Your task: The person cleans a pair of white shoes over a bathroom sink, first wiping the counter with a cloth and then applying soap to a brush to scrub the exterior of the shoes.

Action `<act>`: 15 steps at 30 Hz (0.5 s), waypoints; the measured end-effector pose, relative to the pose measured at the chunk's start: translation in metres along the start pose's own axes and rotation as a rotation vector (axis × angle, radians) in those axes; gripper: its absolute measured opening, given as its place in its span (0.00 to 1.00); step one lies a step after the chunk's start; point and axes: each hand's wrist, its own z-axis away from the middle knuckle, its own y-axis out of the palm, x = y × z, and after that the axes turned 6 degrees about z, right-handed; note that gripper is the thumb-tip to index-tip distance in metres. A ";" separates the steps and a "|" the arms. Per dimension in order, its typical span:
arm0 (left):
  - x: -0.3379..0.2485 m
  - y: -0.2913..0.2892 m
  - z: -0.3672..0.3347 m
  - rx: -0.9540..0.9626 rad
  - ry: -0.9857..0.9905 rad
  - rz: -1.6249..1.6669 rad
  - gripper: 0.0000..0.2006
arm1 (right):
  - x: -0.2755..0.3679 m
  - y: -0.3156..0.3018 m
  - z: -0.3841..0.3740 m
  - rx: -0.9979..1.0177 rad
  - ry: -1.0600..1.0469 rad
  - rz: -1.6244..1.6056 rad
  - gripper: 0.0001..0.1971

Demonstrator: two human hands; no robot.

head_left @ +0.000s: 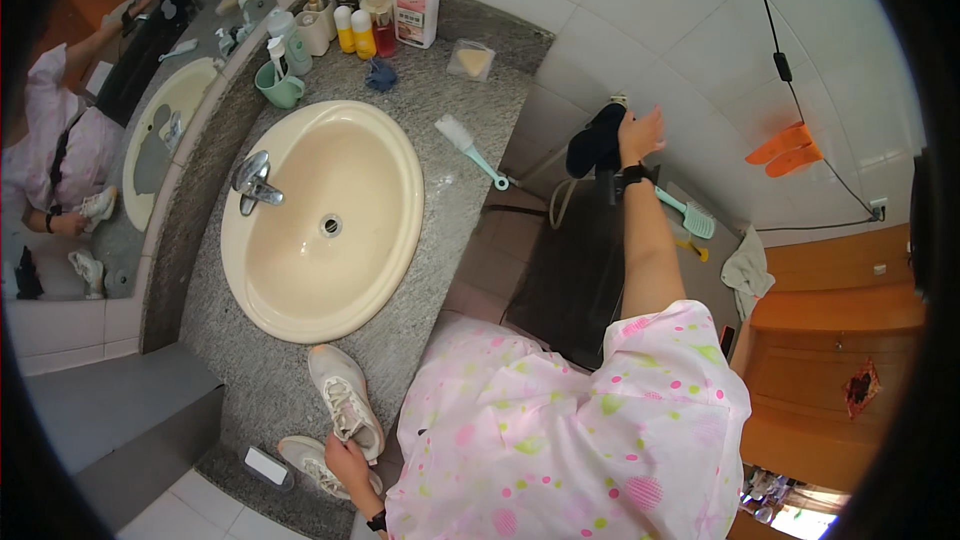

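At the lower edge of the counter, my left hand (347, 466) grips a white lace-up sneaker (341, 390) by its heel and collar. A second white sneaker (303, 453) lies beside it, partly covered by my hand. My right arm stretches far to the right, where my right hand (642, 135) has its fingers apart near the wall. Close by that hand hangs a dark navy item (595, 143), perhaps cloth; whether they touch I cannot tell. A white-bristled brush with a turquoise handle (470, 148) rests on the counter.
A cream basin (398, 275) with a chrome tap (255, 183) is set into the grey stone counter. Bottles (415, 5) and a green cup (279, 88) line its back. Right of it stand a dark box-like surface (570, 280) and another turquoise brush (690, 212). Orange slippers (785, 152) hang on the wall.
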 end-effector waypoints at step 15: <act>0.044 -0.072 0.009 -0.142 -0.319 0.074 0.16 | -0.037 -0.006 -0.030 -0.181 0.101 -0.436 0.14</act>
